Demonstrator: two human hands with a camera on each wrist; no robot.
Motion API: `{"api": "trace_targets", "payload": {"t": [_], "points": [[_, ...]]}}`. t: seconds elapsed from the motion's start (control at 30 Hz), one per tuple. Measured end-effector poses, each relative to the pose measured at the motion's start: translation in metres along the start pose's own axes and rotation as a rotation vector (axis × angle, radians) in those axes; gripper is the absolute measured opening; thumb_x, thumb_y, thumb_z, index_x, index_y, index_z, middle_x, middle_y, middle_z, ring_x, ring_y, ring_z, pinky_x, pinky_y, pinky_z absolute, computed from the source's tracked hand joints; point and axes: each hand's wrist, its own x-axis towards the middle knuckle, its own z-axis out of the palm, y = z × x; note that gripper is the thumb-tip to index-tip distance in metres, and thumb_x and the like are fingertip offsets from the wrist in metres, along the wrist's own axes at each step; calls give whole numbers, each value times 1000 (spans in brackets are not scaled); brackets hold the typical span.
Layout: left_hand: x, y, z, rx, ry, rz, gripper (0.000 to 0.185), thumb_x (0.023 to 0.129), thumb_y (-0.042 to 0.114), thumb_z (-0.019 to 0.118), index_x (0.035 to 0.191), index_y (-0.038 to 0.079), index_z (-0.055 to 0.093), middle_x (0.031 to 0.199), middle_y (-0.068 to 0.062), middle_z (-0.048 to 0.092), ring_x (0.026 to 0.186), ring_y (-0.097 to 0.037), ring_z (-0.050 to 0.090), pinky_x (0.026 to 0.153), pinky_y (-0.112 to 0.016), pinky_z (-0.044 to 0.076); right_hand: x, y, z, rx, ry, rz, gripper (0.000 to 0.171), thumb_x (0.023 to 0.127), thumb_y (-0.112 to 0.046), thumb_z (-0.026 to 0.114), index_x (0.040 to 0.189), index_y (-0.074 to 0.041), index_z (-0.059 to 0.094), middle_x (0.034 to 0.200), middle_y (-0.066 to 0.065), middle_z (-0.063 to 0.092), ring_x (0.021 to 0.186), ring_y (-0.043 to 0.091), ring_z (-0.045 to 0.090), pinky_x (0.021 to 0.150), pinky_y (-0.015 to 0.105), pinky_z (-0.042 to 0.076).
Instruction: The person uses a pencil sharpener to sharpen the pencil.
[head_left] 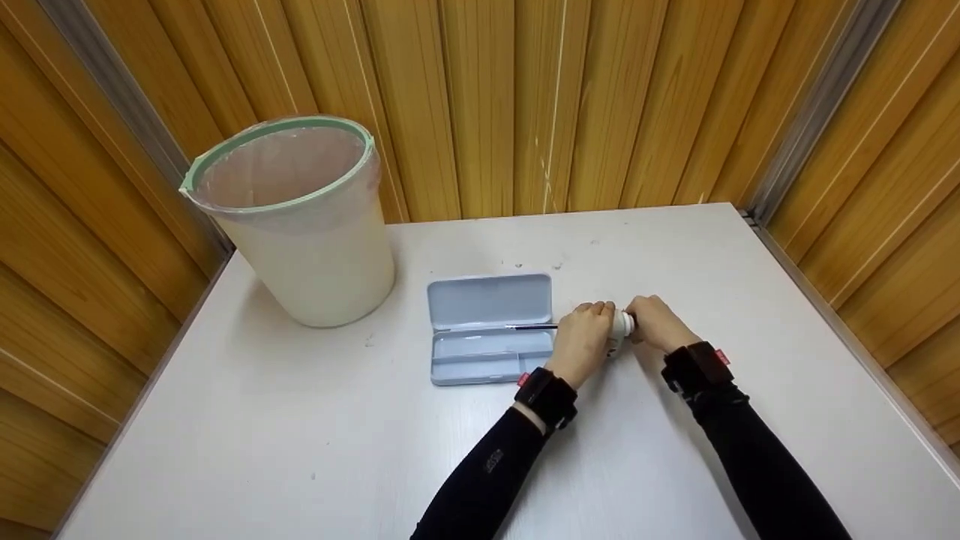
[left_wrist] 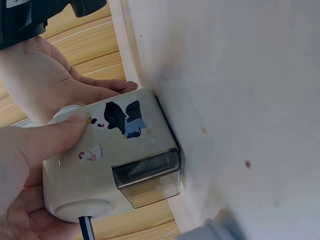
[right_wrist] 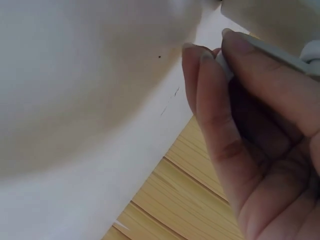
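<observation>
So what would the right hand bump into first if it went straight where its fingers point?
Probably the white table; the right hand seems angled down toward it, but depth is unclear.

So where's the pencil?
In the head view, the pencil sticks out just left of the left grip, seen against the blue case. In the left wrist view, it goes into the sharpener.

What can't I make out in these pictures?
Pencil: left wrist view, far end hidden inside the sharpener.
Crank: right wrist view, its end mostly covered by the right hand.
Pencil case: head view, lower right corner hidden by the left hand and wrist.
Bin: head view, floor hidden by its near wall.
</observation>
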Motion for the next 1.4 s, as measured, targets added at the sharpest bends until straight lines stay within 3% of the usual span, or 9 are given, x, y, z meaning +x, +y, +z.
{"api": "trace_targets", "payload": {"t": [0.33, 0.53, 1.07, 1.4], "points": [[1, 2, -2, 15, 4, -4, 41, 77, 25, 82, 113, 13, 68, 101, 4, 73, 87, -11, 68, 71, -22, 57, -4, 2, 0, 16, 0, 41, 9, 60, 11, 65, 62, 3, 66, 59, 4, 60, 57, 17, 46, 54, 28, 43], [2, 2, -1, 26, 7, -14, 41, 76, 27, 82, 112, 13, 68, 100, 4, 72, 86, -11, 68, 69, -23, 57, -7, -3, -1, 32, -15, 51, 9, 61, 11, 71, 65, 4, 66, 68, 16, 69, 60, 20, 55, 60, 36, 52], [1, 3, 1, 56, 70, -15, 29, 77, 23, 80, 103, 15, 69, 95, 6, 72, 82, -10, 68, 64, -23, 57, -20, -6, 0, 72, -2, 29, 13, 64, 6, 76, 66, 2, 64, 62, 9, 65, 56, 15, 50, 55, 27, 46], [2, 6, -1, 81, 54, -33, 21, 82, 15, 71, 104, 16, 71, 94, 7, 73, 81, -9, 68, 64, -22, 56, -27, -9, 2, 66, 15, 22, 12, 68, 5, 76, 69, 2, 64, 62, 10, 64, 57, 16, 51, 55, 30, 45]]}}
